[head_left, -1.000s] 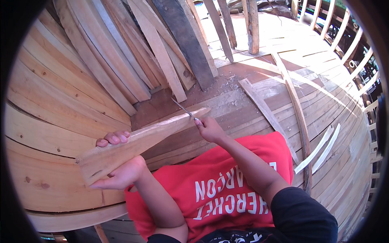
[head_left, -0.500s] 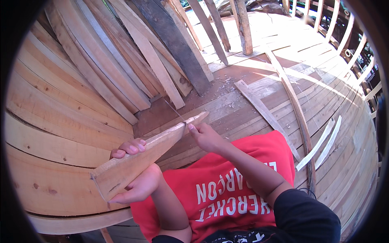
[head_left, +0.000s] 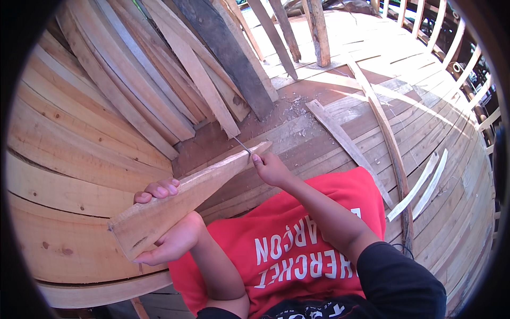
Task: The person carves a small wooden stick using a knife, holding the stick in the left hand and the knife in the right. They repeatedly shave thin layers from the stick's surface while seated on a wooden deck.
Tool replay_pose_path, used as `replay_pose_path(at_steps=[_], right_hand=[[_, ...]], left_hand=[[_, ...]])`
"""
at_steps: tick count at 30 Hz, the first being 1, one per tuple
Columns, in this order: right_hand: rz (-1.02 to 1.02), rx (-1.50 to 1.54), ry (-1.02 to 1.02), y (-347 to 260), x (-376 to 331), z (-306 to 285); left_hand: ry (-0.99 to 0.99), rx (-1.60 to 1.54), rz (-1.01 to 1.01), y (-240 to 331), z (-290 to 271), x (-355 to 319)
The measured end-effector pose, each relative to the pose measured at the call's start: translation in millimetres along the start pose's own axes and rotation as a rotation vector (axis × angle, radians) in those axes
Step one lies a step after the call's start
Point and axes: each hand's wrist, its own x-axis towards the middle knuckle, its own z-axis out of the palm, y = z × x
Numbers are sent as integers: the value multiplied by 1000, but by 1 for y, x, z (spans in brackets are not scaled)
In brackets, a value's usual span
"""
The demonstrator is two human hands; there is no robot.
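**As the blade sits close to the tip, the left hand holds the board firm**

While pale lettering peeks from the black shirt point(head_left: 305, 309) nearest us, the bolder print is on the red garment point(head_left: 292, 226) over the lap: big white capitals, upside down from here. And now the left hand point(head_left: 178, 237): fingers wrapped over the upper edge, palm and thumb underneath, closed around the thick end of the tapered wooden board point(head_left: 186, 201), which lies slantwise above the red cloth, narrow end pointing away.

Over to the right hand point(head_left: 272, 170), its fingers curled tight on the thin-bladed tool point(head_left: 243, 145), the handle mostly hidden! Here's the change: half a second ago the blade crossed the edge further down; now it has gone up towards the tip, and the board's thick end has shifted slightly left. That puts the contact, by my reading, on the narrowest stretch.

Further out, shavings point(head_left: 303, 122) litter the planked floor point(head_left: 319, 154), two pale strips point(head_left: 429, 186) lie off to the right, long planks point(head_left: 210, 80) lean at the left, and curved ribs point(head_left: 456, 41) line the far side. No writing that I can make out on any of that timber.
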Motion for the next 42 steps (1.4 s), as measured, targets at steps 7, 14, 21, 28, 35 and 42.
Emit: replay_pose_path(at_steps=[7,14,21,28,35,42], right_hand=[[85,25,-122,-1,0,-7],[-153,154,-143,-37,-25,7],[77,32,-163,-46,-15,-8],[132,43,-132,5,0,-14],[15,17,-274,-69,-34,-24],[235,-239,-386,-50,-7,-57]], left_hand=[[22,-6,22,-2,-2,-2],[-29,6,16,2,-3,-2],[-11,11,38,2,-7,2],[39,8,43,-4,6,-1],[-74,31,60,-1,-7,-5],[-436,24,75,4,-10,2]])
